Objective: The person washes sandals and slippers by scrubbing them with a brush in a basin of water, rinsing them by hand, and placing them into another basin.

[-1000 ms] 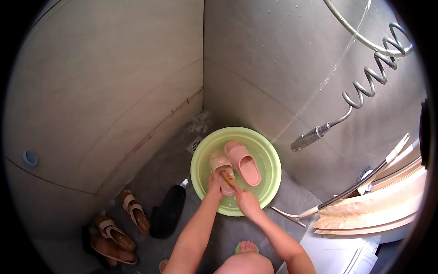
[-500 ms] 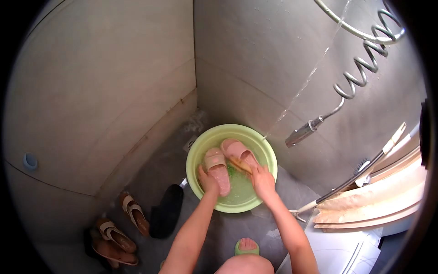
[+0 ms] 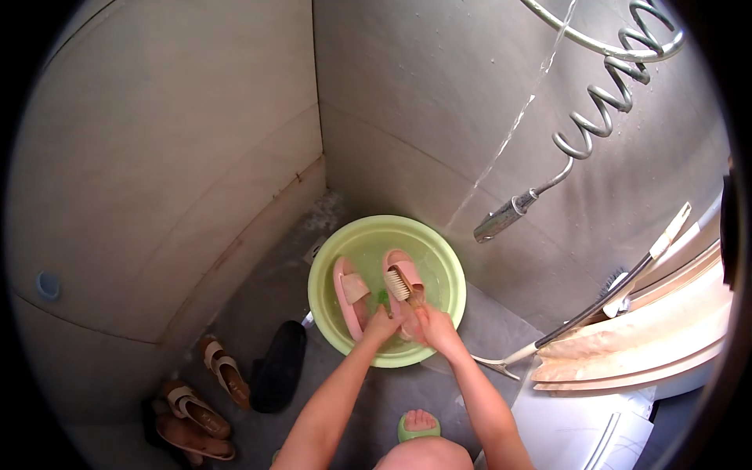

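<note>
While the right hand (image 3: 436, 327) grips the brush (image 3: 399, 284), the left hand (image 3: 380, 327) holds one slipper (image 3: 411, 273); the second slipper (image 3: 356, 288) lies toward nine o'clock in the basin (image 3: 316, 294).

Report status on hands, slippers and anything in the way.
Right hand gripping brush over pink slipper. Left hand at same slipper, grip unclear. Other slipper alongside in basin. Nothing seen blocking brush.
</note>
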Tool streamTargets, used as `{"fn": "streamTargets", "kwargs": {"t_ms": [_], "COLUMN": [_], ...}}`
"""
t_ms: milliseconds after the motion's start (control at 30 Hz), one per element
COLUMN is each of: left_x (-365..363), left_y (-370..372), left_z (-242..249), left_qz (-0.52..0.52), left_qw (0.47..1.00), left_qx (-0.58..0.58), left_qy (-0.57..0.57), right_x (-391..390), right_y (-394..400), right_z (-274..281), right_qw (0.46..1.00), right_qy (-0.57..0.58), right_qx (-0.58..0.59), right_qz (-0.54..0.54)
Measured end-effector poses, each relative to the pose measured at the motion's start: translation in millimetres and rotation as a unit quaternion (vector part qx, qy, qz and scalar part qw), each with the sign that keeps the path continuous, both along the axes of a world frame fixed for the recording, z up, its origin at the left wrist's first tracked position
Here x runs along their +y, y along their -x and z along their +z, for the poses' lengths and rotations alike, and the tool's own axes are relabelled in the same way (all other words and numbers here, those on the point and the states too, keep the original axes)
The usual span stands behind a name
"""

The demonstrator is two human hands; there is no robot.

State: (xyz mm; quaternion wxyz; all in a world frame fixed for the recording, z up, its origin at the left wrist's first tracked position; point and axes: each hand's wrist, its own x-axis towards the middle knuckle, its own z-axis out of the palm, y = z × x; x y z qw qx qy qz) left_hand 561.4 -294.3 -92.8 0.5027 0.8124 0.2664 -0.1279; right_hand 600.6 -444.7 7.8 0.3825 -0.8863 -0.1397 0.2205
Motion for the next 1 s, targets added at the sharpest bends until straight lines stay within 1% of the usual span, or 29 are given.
{"fn": "streamTargets", "kwargs": {"t_ms": [33,67,100,133,167,200,233,267,300,333,367,400,433,467,533,567,600,633,667,700,767,800,867,900,933,967,1000], "left_x": [-2.6,-2.7,-1.8,0.9,5.0,10.7,15.4,17.9,18.0,18.4,19.9,22.7,23.9,21.7,19.6,25.0,26.7,22.8,25.3,25.9,22.7,20.7,16.5,15.5,15.7,17.0,18.4], "left_y": [-1.0,-3.8,-4.4,-3.9,-5.7,-8.6,-8.9,-7.4,-7.3,-7.6,-7.6,-5.3,-3.0,-1.3,-0.5,-4.9,-9.4,-9.9,-9.4,-10.2,-10.1,-12.5,-9.7,-8.9,-7.0,-6.3,-5.4], "left_z": [-9.1,-17.2,-25.5,-26.1,-26.9,-19.7,-18.5,-17.6,-19.0,-14.2,-9.2,12.3,24.0,22.8,21.0,20.4,20.1,15.1,2.6,8.2,25.2,19.4,-7.8,-19.6,-30.0,-29.1,-23.9], "left_qz": [0.002,-0.001,-0.009,-0.016,-0.016,0.012,0.04,0.041,0.062,0.08,0.076,0.099,0.12,0.118,0.126,0.122,0.113,0.106,0.068,0.066,0.136,0.134,0.132,0.132,0.092,0.073,0.055], "left_qw": [0.998,0.998,0.994,0.986,0.986,0.987,0.988,0.989,0.991,0.987,0.987,0.99,0.98,0.981,0.952,0.953,0.968,0.978,0.985,0.985,0.984,0.984,0.985,0.985,0.989,0.989,0.987], "left_qx": [-0.026,-0.028,-0.07,-0.112,-0.112,-0.105,-0.096,-0.093,-0.112,-0.131,-0.131,-0.088,-0.044,-0.043,-0.024,-0.026,-0.011,0.006,0.003,0.0,-0.075,-0.076,-0.108,-0.107,-0.111,-0.114,-0.117], "left_qy": [0.049,0.051,0.089,0.125,0.125,0.119,0.113,0.111,0.028,-0.055,-0.055,0.048,0.151,0.151,0.277,0.275,0.225,0.181,0.158,0.157,0.091,0.093,0.019,0.017,-0.036,-0.064,-0.092], "right_x": [-2.2,-1.2,-0.7,-4.3,-10.6,-14.3,-14.9,-14.9,-13.9,0.7,17.2,32.0,43.2,53.4,72.2,81.1,84.5,82.6,83.6,84.6,76.6,72.4,74.3,77.6,78.8,79.7,86.2], "right_y": [9.5,22.5,33.4,41.7,49.5,54.1,56.0,56.3,54.5,47.2,36.1,24.6,8.8,-8.2,-35.6,-43.6,-44.8,-39.5,-33.3,-21.4,13.3,19.8,5.3,-3.8,-15.4,-32.7,-40.7], "right_z": [18.5,40.1,53.5,57.3,57.5,54.4,45.2,30.7,18.0,12.2,7.8,0.1,-22.1,-46.4,-81.1,-87.9,-84.0,-75.7,-67.5,-55.7,-37.1,-37.3,-36.6,-40.6,-59.3,-87.6,-82.2], "right_qw": [1.0,0.99,0.961,0.961,0.955,0.948,0.948,0.952,0.954,0.964,0.967,0.969,0.968,0.965,0.958,0.95,0.949,0.959,0.969,0.968,0.982,0.973,0.972,0.97,0.971,0.954,0.932], "right_qy": [0.003,0.105,0.205,0.206,0.2,0.192,0.19,0.189,0.189,0.2,0.185,0.17,0.157,0.143,0.162,0.183,0.185,0.164,0.14,0.14,0.035,0.08,0.099,0.114,0.11,0.15,0.188], "right_qx": [-0.002,-0.095,-0.184,-0.184,-0.219,-0.255,-0.254,-0.242,-0.23,-0.165,-0.168,-0.169,-0.191,-0.215,-0.233,-0.251,-0.253,-0.229,-0.204,-0.207,-0.187,-0.208,-0.206,-0.208,-0.206,-0.257,-0.309], "right_qz": [-0.003,-0.01,-0.015,-0.016,-0.012,-0.007,-0.005,0.018,0.038,0.051,0.052,0.054,0.045,0.037,0.03,0.022,0.021,0.013,0.003,0.0,0.01,0.055,0.048,0.042,0.041,0.029,0.015]}}
